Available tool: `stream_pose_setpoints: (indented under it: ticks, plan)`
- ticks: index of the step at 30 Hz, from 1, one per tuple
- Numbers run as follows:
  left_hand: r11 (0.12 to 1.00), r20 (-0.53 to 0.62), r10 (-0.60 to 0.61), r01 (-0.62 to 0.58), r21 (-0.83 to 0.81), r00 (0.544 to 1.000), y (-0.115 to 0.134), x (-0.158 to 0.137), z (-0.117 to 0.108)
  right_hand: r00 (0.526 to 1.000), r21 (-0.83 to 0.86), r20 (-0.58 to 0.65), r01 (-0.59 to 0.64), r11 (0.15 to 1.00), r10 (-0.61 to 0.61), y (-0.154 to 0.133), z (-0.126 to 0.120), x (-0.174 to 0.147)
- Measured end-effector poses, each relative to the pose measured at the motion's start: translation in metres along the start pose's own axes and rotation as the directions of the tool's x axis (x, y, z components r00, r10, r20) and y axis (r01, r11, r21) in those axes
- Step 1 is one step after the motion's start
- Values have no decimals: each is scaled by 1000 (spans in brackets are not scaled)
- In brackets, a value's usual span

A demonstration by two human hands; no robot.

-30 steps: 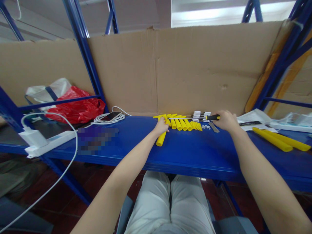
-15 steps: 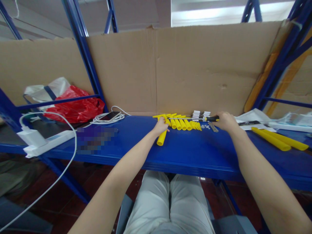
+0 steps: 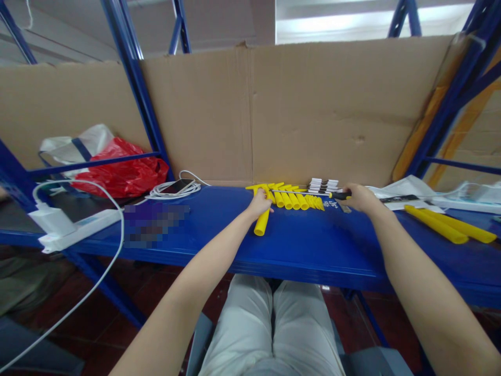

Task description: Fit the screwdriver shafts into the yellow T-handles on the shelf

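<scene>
My left hand [image 3: 258, 204] is closed around a yellow T-shaped plastic tube [image 3: 261, 223] that rests on the blue shelf. In my right hand [image 3: 359, 198] is a screwdriver [image 3: 335, 196] with a black and yellow handle. Its long thin shaft runs left, almost level, to the yellow tube near my left fingers. Whether the tip is inside the tube is too small to tell. Beyond the shaft lies a row of several yellow tubes [image 3: 291, 200]. A small flat metal piece [image 3: 345, 208] lies just below the screwdriver handle.
Behind the screwdriver stand several white-and-black pieces [image 3: 323, 184]. Two more yellow tubes [image 3: 436, 224] lie at right beside white plastic wrapping [image 3: 407, 185]. At left are a phone [image 3: 179, 186], a coiled white cable [image 3: 164, 194], a power strip [image 3: 84, 230] and a red bag [image 3: 125, 167]. Cardboard [image 3: 305, 109] backs the shelf [image 3: 219, 222].
The screwdriver's handle has dipped a little, and my right hand has shifted slightly down and left with it. My left hand keeps its hold on the yellow tube.
</scene>
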State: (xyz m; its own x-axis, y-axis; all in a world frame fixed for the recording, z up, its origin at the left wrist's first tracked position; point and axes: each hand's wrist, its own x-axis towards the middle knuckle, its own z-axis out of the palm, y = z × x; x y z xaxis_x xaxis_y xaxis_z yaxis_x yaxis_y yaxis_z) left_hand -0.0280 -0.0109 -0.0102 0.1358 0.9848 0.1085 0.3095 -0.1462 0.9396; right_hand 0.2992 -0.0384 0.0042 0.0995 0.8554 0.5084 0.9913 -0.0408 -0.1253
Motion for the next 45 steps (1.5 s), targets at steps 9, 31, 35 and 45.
stream_pose_setpoints:
  ticks: [9,31,35,45]
  plan:
    - [1000,-3,0,0,-30,1000,-4,5,2,994,-53,-17,-107,993,106,-11,-9,-6]
    - [1000,8,-9,9,5,1000,-1,3,0,995,-81,-44,-93,992,90,-10,-7,-5]
    - [1000,6,-7,7,21,1000,-2,5,0,994,-86,-30,-103,991,101,-12,-9,-6]
    - [1000,11,0,0,1,1000,-3,5,0,995,-84,-31,-94,992,92,-12,-12,-6]
